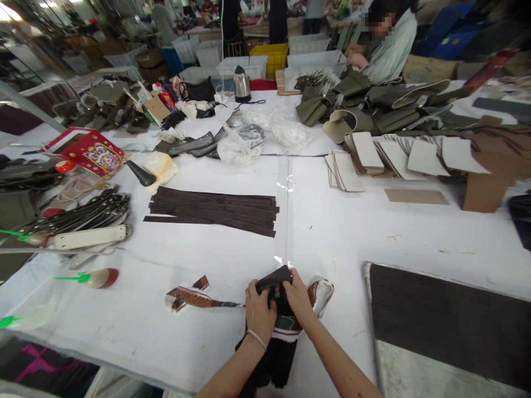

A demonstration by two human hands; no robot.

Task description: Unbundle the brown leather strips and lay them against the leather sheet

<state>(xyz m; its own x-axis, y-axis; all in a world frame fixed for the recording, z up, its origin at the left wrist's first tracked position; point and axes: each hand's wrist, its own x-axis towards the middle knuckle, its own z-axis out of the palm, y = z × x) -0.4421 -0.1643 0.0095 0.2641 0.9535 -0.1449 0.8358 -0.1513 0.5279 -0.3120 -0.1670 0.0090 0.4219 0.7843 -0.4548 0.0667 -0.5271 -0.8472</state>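
Observation:
Near the table's front edge my left hand (pixel 259 309) and my right hand (pixel 297 298) are both closed on a small dark leather piece (pixel 274 278), folding it between the fingers. More dark material (pixel 274 354) hangs below my wrists over the table edge. A brown patterned strap (pixel 194 298) lies just left of my left hand. A white and brown scrap (pixel 323 290) sits right of my right hand. A stack of dark brown leather strips (pixel 215 210) lies further up the white table (pixel 352 237).
A dark board (pixel 448 320) lies at the right front. Brushes with green handles (pixel 89 277), a white strap (pixel 89 236) and dark straps sit at left. White card pieces (pixel 398 157), olive bags (pixel 373 105), a kettle (pixel 241 84) and plastic bags are further back. A person (pixel 390 47) sits at the far side.

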